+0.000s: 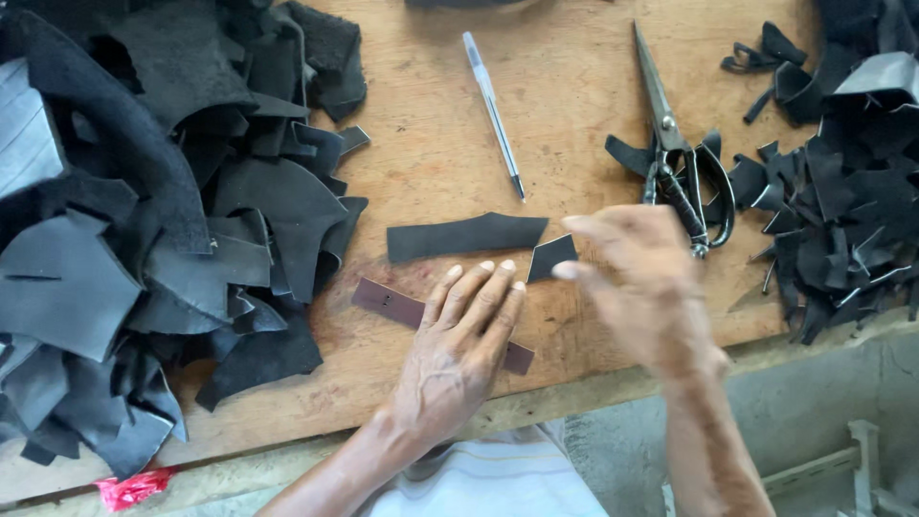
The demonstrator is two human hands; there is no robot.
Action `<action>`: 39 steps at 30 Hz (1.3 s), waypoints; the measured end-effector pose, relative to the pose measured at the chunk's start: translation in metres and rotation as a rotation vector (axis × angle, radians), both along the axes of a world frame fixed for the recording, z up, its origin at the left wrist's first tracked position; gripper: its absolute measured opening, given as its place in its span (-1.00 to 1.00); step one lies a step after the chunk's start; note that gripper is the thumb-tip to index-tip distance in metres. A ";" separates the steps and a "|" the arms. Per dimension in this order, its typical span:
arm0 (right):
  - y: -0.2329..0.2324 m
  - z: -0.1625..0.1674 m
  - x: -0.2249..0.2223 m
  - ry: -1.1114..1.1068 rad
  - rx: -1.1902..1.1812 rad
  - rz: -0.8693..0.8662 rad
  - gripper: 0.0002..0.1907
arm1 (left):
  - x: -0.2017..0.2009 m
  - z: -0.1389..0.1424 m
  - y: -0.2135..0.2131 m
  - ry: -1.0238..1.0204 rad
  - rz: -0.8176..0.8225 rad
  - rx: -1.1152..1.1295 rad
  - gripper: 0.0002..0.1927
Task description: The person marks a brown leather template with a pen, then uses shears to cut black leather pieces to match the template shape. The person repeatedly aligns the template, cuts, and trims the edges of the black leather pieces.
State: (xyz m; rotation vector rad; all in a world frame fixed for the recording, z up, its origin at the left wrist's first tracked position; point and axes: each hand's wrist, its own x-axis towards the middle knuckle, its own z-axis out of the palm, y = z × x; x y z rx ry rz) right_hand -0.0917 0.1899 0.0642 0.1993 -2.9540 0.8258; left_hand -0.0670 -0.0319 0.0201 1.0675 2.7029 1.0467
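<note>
Head view: left hand point(458, 356) flat, fingers spread, pressing brown strip point(388, 304); right hand point(643, 287) blurred, grip unclear, near black triangular scrap point(552, 257).

Bench point(574, 86): warm tan wood, faint reddish stain near front edge. Template strip point(388, 303) under left hand point(455, 354): dark reddish brown, plain. Cut leather piece point(464, 236): matte black; small offcut point(551, 257) black too. Scrap heap point(144, 220) at left edge: black to charcoal grey, some faces shiny. Scrap pile point(842, 201) at right edge: black, pale grey highlights. Scissors point(675, 153): grey steel blades, black handles. Pen point(493, 110): clear-white barrel, blue cap, dark tip. Plastic scrap point(134, 488) at front left corner: bright red.
</note>
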 end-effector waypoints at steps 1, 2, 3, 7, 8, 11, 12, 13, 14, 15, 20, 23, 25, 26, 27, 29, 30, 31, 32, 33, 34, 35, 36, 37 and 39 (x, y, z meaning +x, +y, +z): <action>-0.004 -0.003 -0.001 -0.034 0.044 0.065 -0.56 | -0.003 0.001 -0.001 -0.019 -0.024 0.007 -0.39; -0.007 -0.005 -0.002 -0.026 0.016 0.044 -0.59 | -0.007 0.001 -0.002 -0.035 -0.046 0.013 -0.41; -0.009 -0.006 -0.002 -0.022 -0.015 0.027 -0.63 | -0.011 0.003 -0.003 -0.053 -0.065 0.015 -0.42; -0.009 -0.006 -0.003 -0.004 -0.065 0.028 -0.70 | -0.032 0.013 0.000 -0.028 0.135 -0.015 -0.39; -0.009 -0.006 -0.004 -0.059 -0.076 -0.015 -0.72 | -0.039 0.015 0.000 -0.012 0.189 -0.008 -0.43; -0.006 -0.007 -0.007 -0.183 -0.107 -0.114 -0.75 | -0.056 0.026 -0.001 -0.076 0.265 -0.036 -0.54; -0.005 -0.007 -0.009 -0.192 -0.113 -0.116 -0.75 | -0.062 0.028 -0.001 -0.112 0.281 -0.052 -0.57; -0.003 -0.007 -0.010 -0.205 -0.119 -0.117 -0.75 | -0.067 0.031 -0.001 -0.144 0.261 -0.047 -0.62; -0.001 -0.006 -0.011 -0.194 -0.131 -0.077 -0.75 | -0.070 0.034 -0.001 -0.179 0.241 -0.044 -0.67; 0.001 -0.004 -0.012 -0.180 -0.143 -0.036 -0.76 | -0.075 0.035 0.000 -0.210 0.222 -0.040 -0.71; 0.018 0.015 -0.028 -0.245 -0.084 0.108 -0.84 | -0.100 0.041 0.000 -0.258 0.189 -0.134 -0.63; 0.034 0.031 -0.045 -0.209 -0.158 0.112 -0.85 | -0.116 0.048 0.001 -0.289 0.086 -0.190 -0.77; 0.048 0.038 -0.064 -0.107 -0.143 0.071 -0.85 | -0.130 0.056 0.000 -0.207 0.044 -0.193 -0.85; 0.056 0.039 -0.076 -0.088 -0.112 0.069 -0.87 | -0.140 0.060 0.000 -0.133 0.046 -0.196 -0.85; 0.063 0.038 -0.090 -0.073 -0.083 0.064 -0.88 | -0.149 0.065 0.001 -0.061 0.045 -0.199 -0.83; 0.075 0.034 -0.118 -0.047 -0.028 0.075 -0.89 | -0.173 0.074 -0.004 0.083 0.009 -0.112 -0.73; 0.078 0.029 -0.134 -0.026 0.001 0.095 -0.89 | -0.192 0.076 -0.005 0.159 -0.005 -0.067 -0.66; 0.079 0.024 -0.148 -0.005 -0.026 0.090 -0.87 | -0.214 0.073 0.003 0.148 0.017 -0.131 -0.79; 0.078 0.018 -0.161 0.015 -0.054 0.086 -0.84 | -0.234 0.071 0.012 0.136 0.042 -0.196 -0.90; 0.077 0.012 -0.174 0.035 -0.053 0.110 -0.85 | -0.252 0.068 0.018 0.157 0.029 -0.202 -0.83; 0.076 0.006 -0.186 0.054 -0.049 0.132 -0.87 | -0.266 0.065 0.023 0.177 0.015 -0.206 -0.76; 0.077 0.002 -0.198 0.074 -0.043 0.150 -0.87 | -0.278 0.059 0.031 0.196 0.026 -0.211 -0.76; 0.079 -0.001 -0.207 0.046 -0.037 0.128 -0.89 | -0.287 0.051 0.039 0.213 0.034 -0.215 -0.75; 0.079 -0.005 -0.215 0.012 -0.035 0.109 -0.91 | -0.293 0.044 0.044 0.224 0.043 -0.222 -0.75; 0.081 -0.011 -0.225 -0.030 -0.064 0.081 -0.92 | -0.299 0.030 0.049 0.309 0.054 -0.271 -0.77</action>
